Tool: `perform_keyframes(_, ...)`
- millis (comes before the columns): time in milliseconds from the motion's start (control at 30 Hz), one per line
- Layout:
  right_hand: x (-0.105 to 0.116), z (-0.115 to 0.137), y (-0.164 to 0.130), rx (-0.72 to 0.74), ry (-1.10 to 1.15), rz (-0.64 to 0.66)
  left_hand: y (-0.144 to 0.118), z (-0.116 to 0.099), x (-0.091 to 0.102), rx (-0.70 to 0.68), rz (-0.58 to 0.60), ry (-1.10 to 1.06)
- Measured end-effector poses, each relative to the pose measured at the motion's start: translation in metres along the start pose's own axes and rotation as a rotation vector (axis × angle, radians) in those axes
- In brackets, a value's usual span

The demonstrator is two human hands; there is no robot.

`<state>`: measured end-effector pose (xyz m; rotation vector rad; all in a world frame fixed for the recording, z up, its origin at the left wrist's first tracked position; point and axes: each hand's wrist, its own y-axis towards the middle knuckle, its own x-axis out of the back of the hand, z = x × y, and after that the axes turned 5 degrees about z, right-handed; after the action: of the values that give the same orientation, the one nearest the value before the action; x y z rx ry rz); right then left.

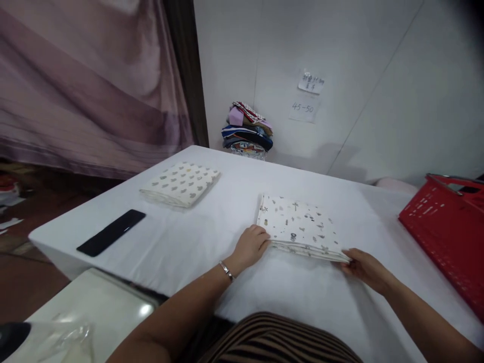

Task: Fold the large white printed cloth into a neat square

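A folded white cloth with a small scattered print [298, 219] lies on the white-covered table in front of me. At its near left corner, my left hand [253, 244] is closed on the edge, with a silver bracelet on the wrist. My right hand [361, 267] pinches the near right corner between thumb and fingers, and the fingers underneath are partly hidden. Several layers show along the near edge. Farther left rests a second folded cloth [183, 182], cream with grey heart-like shapes, untouched by either hand.
A black phone-like slab [111, 233] lies near the table's left edge. On the right stands a red plastic basket [446, 227]. Behind the table is a stack of folded fabrics [247, 131] by the wall. A white surface [91, 307] with clear plastic sits at lower left.
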<state>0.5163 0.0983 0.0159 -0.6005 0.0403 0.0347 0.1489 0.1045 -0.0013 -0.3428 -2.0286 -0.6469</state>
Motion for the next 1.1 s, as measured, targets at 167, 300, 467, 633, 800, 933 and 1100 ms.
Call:
perform_keyframes(167, 0.051, -0.002, 0.007, 0.022, -0.051, -0.238, 0.005, -0.036, -0.012, -0.279, 0.217, -0.039)
perform_keyframes(300, 0.071, -0.002, 0.011, 0.021, -0.11, -0.351, 0.007, -0.056, -0.023, -0.4, 0.245, -0.109)
perform_keyframes(467, 0.076, 0.01, 0.012, -0.033, -0.486, -0.478, 0.01, -0.044, -0.021, -0.319, 0.133, -0.319)
perform_keyframes(633, 0.032, 0.02, 0.014, 0.498, -0.994, -0.546, 0.036, -0.002, -0.013, 0.279, -0.011, -0.461)
perform_keyframes(800, -0.078, 0.016, 0.018, 0.824, -0.957, -0.133, 0.071, 0.02, -0.015, 0.582, 0.073, -0.505)
perform_keyframes(933, -0.144, 0.02, 0.032, 0.885, -1.08, -0.041, 0.085, 0.019, -0.017, 0.634, 0.038, -0.441)
perform_keyframes(1100, -0.176, 0.01, 0.053, 0.678, -1.281, 0.011, 0.093, 0.023, -0.016, 0.669, 0.001, -0.364)
